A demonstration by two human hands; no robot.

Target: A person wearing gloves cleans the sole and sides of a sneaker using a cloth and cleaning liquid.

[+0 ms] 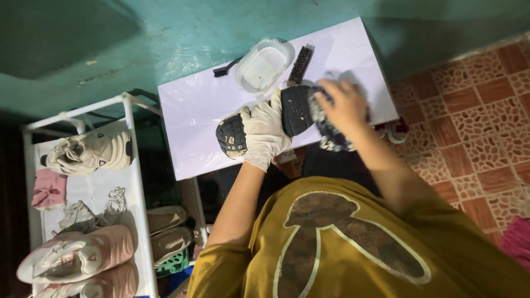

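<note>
Between both hands, black-soled shoe, sole up.

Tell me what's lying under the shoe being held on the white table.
Beneath the upturned shoe only the white table shows. The gloved left hand and right hand with its cloth cover the rest.

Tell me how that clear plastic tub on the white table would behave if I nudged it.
The plastic tub looks thin-walled and shallow, so probably light and apt to slide on the smooth white table rather than tip. It seems to hold a little cloudy liquid, which might slosh. The brush beside it could get bumped.
</note>
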